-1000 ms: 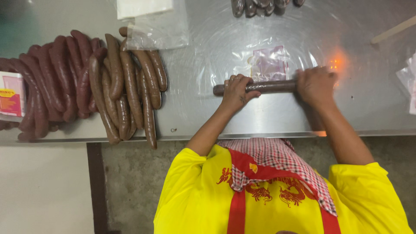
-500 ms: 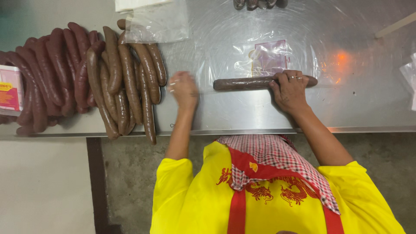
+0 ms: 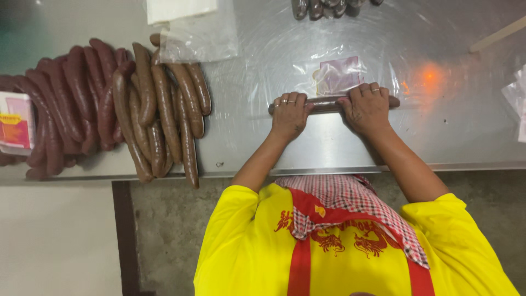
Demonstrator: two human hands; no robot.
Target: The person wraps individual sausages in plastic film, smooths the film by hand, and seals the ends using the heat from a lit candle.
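A long dark-brown sausage (image 3: 327, 103) lies crosswise on a sheet of clear plastic film (image 3: 263, 82) spread over the steel table (image 3: 329, 151). My left hand (image 3: 290, 115) covers the sausage's left end, fingers curled over it. My right hand (image 3: 366, 108) grips its right part the same way, and only the right tip sticks out past the fingers. Just behind the sausage, a small pink label (image 3: 338, 74) lies in the film.
A big pile of brown and reddish sausages (image 3: 109, 104) fills the table's left side and hangs over the front edge. Behind the pile lies a clear bag with white paper (image 3: 192, 27). A pink packet (image 3: 15, 123) sits far left, dark sausages (image 3: 323, 6) at the back, and a wooden stick (image 3: 496, 34) far right.
My left hand, off to the left near the sausage pile half a second ago, has come back onto the sausage's left end. My right hand has stayed on the sausage.
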